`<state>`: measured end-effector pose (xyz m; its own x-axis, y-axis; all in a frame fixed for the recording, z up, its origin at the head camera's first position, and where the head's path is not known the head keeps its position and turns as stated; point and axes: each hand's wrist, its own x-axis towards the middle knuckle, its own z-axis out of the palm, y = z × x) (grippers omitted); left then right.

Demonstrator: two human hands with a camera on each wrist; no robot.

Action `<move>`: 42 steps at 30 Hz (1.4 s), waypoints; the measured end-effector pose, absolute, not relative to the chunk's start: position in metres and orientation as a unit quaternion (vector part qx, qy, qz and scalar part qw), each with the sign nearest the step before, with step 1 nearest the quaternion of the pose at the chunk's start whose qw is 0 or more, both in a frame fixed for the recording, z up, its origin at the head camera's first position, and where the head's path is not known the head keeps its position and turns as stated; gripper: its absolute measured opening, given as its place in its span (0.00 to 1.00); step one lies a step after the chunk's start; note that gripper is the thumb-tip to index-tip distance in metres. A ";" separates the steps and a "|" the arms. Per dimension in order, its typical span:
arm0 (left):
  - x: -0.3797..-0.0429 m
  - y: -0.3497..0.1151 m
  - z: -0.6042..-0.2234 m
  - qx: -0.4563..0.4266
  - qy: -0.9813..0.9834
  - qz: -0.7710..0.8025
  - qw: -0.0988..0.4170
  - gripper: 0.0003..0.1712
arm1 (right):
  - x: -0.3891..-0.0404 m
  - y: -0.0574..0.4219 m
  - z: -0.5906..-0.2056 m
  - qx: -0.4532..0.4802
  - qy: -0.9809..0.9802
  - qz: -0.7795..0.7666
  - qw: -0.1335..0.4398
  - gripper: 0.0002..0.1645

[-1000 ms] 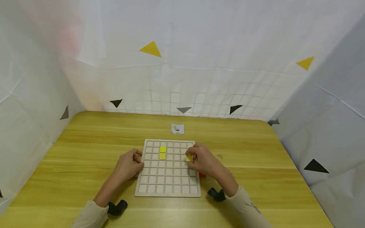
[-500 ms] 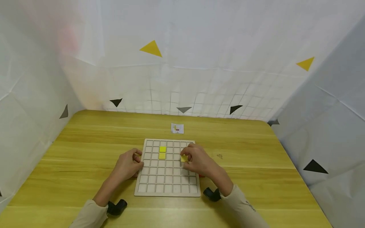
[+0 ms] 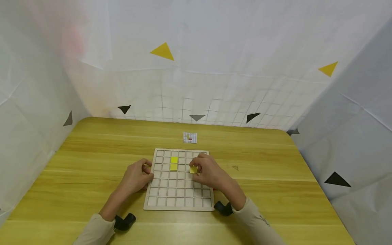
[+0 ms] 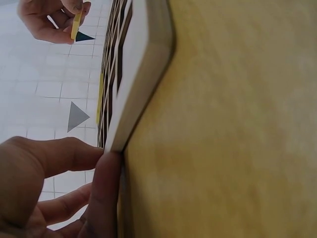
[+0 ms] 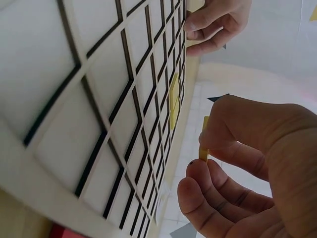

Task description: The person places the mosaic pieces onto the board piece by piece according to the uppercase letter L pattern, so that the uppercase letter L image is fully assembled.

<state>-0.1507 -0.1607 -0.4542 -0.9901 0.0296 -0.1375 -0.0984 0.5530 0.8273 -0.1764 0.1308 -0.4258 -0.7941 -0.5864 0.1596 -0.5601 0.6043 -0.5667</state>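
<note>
A pale wooden grid board lies on the table, with two yellow square tiles one behind the other in its upper left cells. My left hand is at the board's left edge; in the left wrist view, its thumb and index finger pinch that edge. My right hand holds another yellow square tile above the right part of the board. The right wrist view shows this tile on edge between thumb and fingers, apart from the board.
Behind the board lies a small printed grid card with yellow and red marks. Something red shows beside the board's right edge, mostly hidden. Black curved pieces sit at both wrists. White sheeting surrounds the wooden table.
My right hand has moved left over the board with the yellow tile. My left hand has stayed at the left edge, and the two tiles in the cells have not moved.
</note>
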 end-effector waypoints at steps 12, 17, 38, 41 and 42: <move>-0.150 -0.162 -0.454 -0.019 0.878 0.472 0.072 0.21 | -0.172 0.112 -0.427 -0.334 0.889 -0.313 0.017 0.17; -0.149 -0.164 -0.455 -0.025 0.879 0.472 0.069 0.21 | -0.171 0.103 -0.430 -0.344 0.888 -0.305 0.016 0.16; -0.148 -0.162 -0.459 -0.015 0.877 0.476 0.065 0.21 | -0.168 0.087 -0.436 -0.343 0.882 -0.320 0.041 0.17; -0.149 -0.161 -0.458 -0.016 0.877 0.476 0.065 0.22 | -0.169 0.085 -0.437 -0.348 0.883 -0.314 0.033 0.16; -0.149 -0.161 -0.458 -0.016 0.876 0.477 0.065 0.22 | -0.169 0.084 -0.437 -0.349 0.883 -0.312 0.032 0.16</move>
